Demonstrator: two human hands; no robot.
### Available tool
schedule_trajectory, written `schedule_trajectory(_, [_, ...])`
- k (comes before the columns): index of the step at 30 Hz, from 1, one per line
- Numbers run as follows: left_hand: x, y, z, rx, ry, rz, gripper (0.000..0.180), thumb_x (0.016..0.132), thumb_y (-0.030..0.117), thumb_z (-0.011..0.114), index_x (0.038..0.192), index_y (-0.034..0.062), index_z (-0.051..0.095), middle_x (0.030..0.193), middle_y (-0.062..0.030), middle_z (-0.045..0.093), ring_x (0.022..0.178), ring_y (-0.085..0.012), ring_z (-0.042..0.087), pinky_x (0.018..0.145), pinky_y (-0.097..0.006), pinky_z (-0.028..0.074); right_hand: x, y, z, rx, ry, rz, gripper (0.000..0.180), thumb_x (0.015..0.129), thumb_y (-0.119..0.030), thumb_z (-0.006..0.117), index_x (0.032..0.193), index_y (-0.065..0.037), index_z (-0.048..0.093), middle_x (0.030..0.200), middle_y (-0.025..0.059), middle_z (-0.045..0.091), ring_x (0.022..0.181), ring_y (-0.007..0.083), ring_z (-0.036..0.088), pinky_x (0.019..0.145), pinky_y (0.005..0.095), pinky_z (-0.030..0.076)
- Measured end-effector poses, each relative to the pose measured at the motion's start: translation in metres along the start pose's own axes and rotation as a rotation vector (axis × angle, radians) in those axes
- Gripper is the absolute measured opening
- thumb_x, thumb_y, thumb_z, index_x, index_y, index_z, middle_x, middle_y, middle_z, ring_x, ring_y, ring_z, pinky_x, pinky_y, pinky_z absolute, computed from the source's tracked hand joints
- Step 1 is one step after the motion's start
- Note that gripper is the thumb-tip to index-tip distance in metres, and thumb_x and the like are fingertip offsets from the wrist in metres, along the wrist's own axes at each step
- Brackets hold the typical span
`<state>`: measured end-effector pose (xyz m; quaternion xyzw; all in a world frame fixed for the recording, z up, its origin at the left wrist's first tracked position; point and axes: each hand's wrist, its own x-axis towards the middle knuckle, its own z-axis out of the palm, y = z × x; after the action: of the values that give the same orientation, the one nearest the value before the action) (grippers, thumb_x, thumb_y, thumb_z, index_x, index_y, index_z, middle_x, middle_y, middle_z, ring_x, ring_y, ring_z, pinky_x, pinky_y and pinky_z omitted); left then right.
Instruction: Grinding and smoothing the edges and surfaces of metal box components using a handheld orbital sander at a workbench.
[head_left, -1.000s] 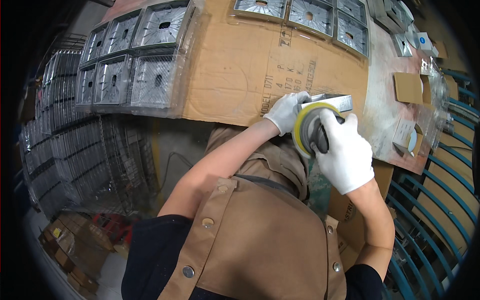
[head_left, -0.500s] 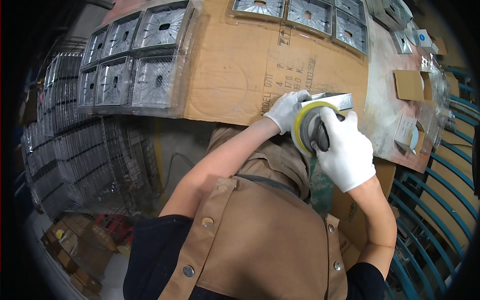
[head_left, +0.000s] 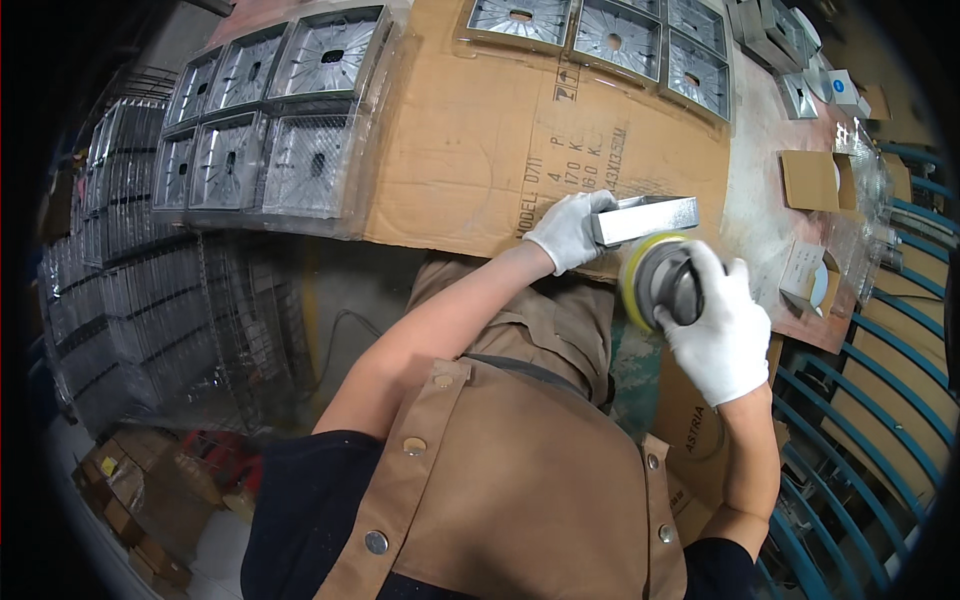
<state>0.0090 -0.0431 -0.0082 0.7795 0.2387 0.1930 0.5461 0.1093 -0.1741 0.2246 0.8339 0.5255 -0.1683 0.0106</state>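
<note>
My left hand [head_left: 568,232], in a white glove, grips the left end of a square metal housing [head_left: 655,220] tilted on its side at the near edge of the cardboard. One shiny outer wall of the housing faces me. In my gloved right hand [head_left: 722,325] is a round orbital sander [head_left: 668,280] with a yellow-rimmed pad, the fingers wrapped round its dark body. The sander stands on edge just below the housing's right part; whether the pad touches the metal cannot be made out.
Flat cardboard [head_left: 450,150] covers the table. A clear tray [head_left: 345,190] of similar metal housings lies at left, another tray [head_left: 590,62] at the far side. Stacked trays [head_left: 150,320] stand low at left. Small open boxes [head_left: 808,182] sit at right, beside blue rails [head_left: 850,440].
The sander in my right hand has moved down and to the right, away from the housing's face. More of the housing's wall now shows. My left hand keeps its hold.
</note>
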Motion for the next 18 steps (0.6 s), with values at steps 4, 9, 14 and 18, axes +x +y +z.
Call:
schedule_trajectory(4, [0.001,0.011,-0.002,-0.077,-0.037,-0.051,0.029,0.079,0.018,0.077,0.103,0.0068,0.065,0.097,-0.0183,0.071,0.096,-0.0367,0.068,0.085,-0.041,0.054,0.013,0.001,0.008,0.027,0.165,0.011,0.069,0.072,-0.017,0.086,0.134,-0.021,0.055,0.112,0.0204,0.058,0.089,0.0436,0.068,0.077,0.0472,0.058])
schedule_trajectory(9, [0.004,0.018,-0.009,0.081,-0.049,0.142,0.026,0.079,0.018,0.075,0.100,0.0066,0.064,0.094,-0.0200,0.070,0.095,-0.0403,0.066,0.084,-0.044,0.053,0.036,-0.008,0.018,0.038,0.114,-0.083,0.065,0.076,-0.021,0.083,0.135,-0.022,0.054,0.113,0.0212,0.058,0.089,0.0450,0.067,0.078,0.0484,0.057])
schedule_trajectory(14, [0.001,0.006,-0.001,-0.018,-0.068,0.013,0.031,0.079,0.016,0.081,0.103,0.0073,0.064,0.099,-0.0151,0.070,0.092,-0.0332,0.068,0.082,-0.039,0.054,0.051,0.070,0.025,0.038,0.296,0.016,0.070,0.078,-0.025,0.082,0.140,-0.019,0.050,0.112,0.0224,0.058,0.092,0.0427,0.067,0.081,0.0481,0.057])
schedule_trajectory(18, [0.001,-0.008,0.007,-0.536,-0.108,-0.106,0.028,0.084,0.019,0.079,0.105,0.0072,0.064,0.097,-0.0139,0.070,0.094,-0.0305,0.068,0.082,-0.037,0.055,0.048,0.042,0.026,0.039,0.300,0.031,0.067,0.077,-0.021,0.084,0.136,-0.017,0.053,0.115,0.0180,0.060,0.098,0.0402,0.067,0.084,0.0457,0.056])
